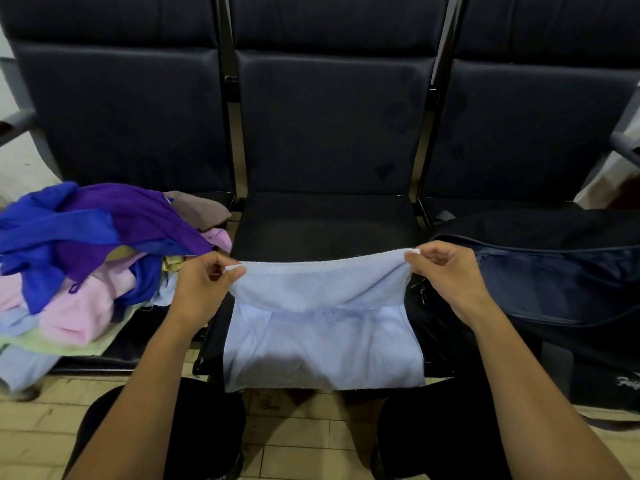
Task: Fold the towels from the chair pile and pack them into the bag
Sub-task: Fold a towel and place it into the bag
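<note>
You hold the light blue towel (322, 327) stretched left to right over the middle chair seat (325, 223), left hand (204, 282) and right hand (446, 275) each pinching a top corner, forearms level, the open navy bag (554, 282) just beside your right hand, the towel pile (90, 258) at left.

One partial script mark, not readable

The only lettering in view sits at the lower right edge of the frame, on the dark front panel of the navy duffel bag (554, 289): a pale cursive logo (628, 382), cut off by the frame edge. Its first strokes could be an "F" or "H", but the word cannot be made out. No numbers, labels or signs can be read on the towels, the seats or the floor tiles.
</note>
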Tool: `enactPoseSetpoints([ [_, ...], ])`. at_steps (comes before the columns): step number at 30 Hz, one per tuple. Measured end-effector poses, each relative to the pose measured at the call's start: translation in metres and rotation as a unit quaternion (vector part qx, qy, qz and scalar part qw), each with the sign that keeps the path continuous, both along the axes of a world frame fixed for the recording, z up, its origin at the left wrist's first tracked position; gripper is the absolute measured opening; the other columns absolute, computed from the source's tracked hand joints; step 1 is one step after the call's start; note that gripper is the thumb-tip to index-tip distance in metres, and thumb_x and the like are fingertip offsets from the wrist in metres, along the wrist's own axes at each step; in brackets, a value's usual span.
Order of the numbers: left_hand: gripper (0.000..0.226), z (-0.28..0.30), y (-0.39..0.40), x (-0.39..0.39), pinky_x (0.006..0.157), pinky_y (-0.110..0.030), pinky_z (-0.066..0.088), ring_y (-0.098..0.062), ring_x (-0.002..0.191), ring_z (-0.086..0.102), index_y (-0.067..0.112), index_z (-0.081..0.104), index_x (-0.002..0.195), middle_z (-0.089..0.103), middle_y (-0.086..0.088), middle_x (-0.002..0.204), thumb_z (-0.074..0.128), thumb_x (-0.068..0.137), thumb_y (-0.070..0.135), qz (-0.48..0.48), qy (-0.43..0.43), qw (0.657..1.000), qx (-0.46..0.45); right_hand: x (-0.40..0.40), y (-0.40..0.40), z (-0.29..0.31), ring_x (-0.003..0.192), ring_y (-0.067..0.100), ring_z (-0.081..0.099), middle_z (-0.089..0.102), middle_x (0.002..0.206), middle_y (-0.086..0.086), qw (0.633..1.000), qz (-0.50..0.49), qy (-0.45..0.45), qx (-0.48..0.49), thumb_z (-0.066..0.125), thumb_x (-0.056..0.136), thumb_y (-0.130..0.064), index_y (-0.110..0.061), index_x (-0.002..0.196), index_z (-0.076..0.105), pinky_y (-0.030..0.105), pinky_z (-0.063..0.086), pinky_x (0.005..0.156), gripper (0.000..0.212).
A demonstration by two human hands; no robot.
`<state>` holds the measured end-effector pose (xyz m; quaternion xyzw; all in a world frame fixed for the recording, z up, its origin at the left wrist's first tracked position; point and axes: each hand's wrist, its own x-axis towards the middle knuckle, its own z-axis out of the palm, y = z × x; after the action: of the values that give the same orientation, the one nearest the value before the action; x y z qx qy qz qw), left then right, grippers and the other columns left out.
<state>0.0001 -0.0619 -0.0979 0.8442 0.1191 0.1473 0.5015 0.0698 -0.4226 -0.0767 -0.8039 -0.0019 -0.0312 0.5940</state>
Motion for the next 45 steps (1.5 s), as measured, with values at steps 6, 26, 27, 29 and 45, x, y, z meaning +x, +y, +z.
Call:
enactPoseSetpoints([
  [6,0.004,0.004,0.01,-0.001,0.076,-0.025,0.05,-0.019,0.084,0.067,0.006,0.069,0.082,0.071,-0.006,0.084,0.073,0.082,0.005,-0.038,0.034,0.998,0.027,0.007,-0.007,-0.001,0.068,0.012,0.064,0.071,0.077,0.008,0.995,-0.016,-0.034,-0.097,0.075,0.079,0.001,-0.013,0.077,0.068,0.02,0.054,0.066,0.016],
  [26,0.018,0.006,0.014,-0.002,0.073,-0.001,0.041,0.0,0.086,0.06,0.023,0.066,0.095,0.065,0.006,0.091,0.061,0.092,0.006,-0.125,0.009,0.984,0.123,0.005,-0.012,0.003,0.062,0.0,0.059,0.064,0.074,0.0,0.978,-0.122,-0.113,-0.129,0.067,0.082,0.004,-0.008,0.075,0.06,0.006,0.046,0.058,0.016],
  [27,0.019,0.007,0.014,-0.003,0.075,-0.001,0.041,0.004,0.089,0.059,0.024,0.066,0.097,0.066,0.007,0.094,0.06,0.093,0.006,-0.134,0.01,0.984,0.12,0.005,-0.012,0.003,0.062,0.003,0.059,0.065,0.075,0.001,0.976,-0.131,-0.117,-0.128,0.068,0.082,0.004,-0.008,0.076,0.06,0.007,0.047,0.059,0.015],
  [29,0.02,0.007,0.015,-0.002,0.077,-0.001,0.042,0.006,0.094,0.057,0.021,0.068,0.101,0.066,0.007,0.098,0.06,0.093,0.005,-0.151,0.015,0.982,0.109,0.007,-0.012,0.002,0.062,0.005,0.059,0.065,0.075,0.001,0.974,-0.144,-0.125,-0.126,0.068,0.083,0.003,-0.005,0.078,0.061,0.008,0.047,0.059,0.012],
  [45,0.029,0.01,0.002,0.001,0.079,-0.005,0.044,-0.009,0.088,0.055,0.013,0.07,0.108,0.059,-0.013,0.099,0.063,0.087,-0.006,-0.111,-0.048,0.989,0.08,0.006,-0.008,0.003,0.07,0.006,0.058,0.063,0.079,0.002,0.966,-0.174,-0.141,-0.129,0.069,0.086,-0.002,-0.006,0.085,0.062,0.006,0.047,0.061,0.009],
])
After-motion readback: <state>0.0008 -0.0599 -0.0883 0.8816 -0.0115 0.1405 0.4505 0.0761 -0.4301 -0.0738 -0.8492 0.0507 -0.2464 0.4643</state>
